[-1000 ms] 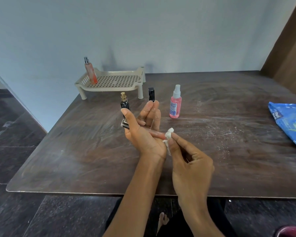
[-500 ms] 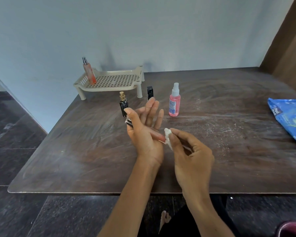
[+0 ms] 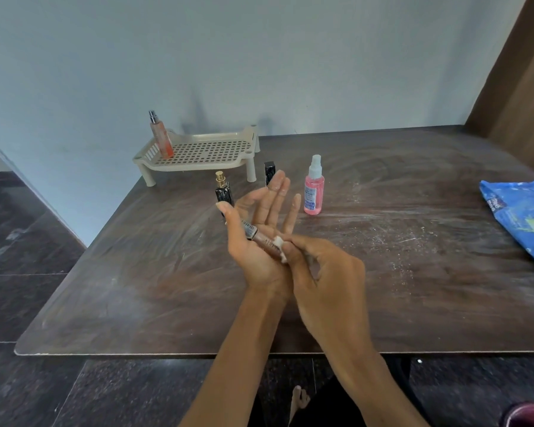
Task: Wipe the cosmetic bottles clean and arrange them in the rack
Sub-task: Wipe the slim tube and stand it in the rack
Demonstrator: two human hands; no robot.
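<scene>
My left hand (image 3: 267, 211) is held palm up over the table with straight fingers. A slim brownish tube with a clear cap (image 3: 257, 237) lies across the palm beside the thumb. My right hand (image 3: 327, 272) pinches a small white wipe (image 3: 279, 244) and presses it against the tube's lower end. A beige perforated rack (image 3: 204, 152) stands at the table's back left, with an orange spray bottle (image 3: 161, 137) upright at its left end. A black bottle with a gold top (image 3: 223, 192), a small black bottle (image 3: 269, 172) and a pink spray bottle (image 3: 314, 189) stand on the table in front of the rack.
The dark brown table (image 3: 136, 272) shows dusty white streaks. A blue wipes packet (image 3: 521, 214) lies at the right edge. A wall runs behind the table and a wooden panel (image 3: 518, 87) rises at the far right. Dark floor tiles lie to the left.
My left hand has opened flatter, so the tube now shows across the palm. My right hand has slid the wipe in along the tube toward the palm.
</scene>
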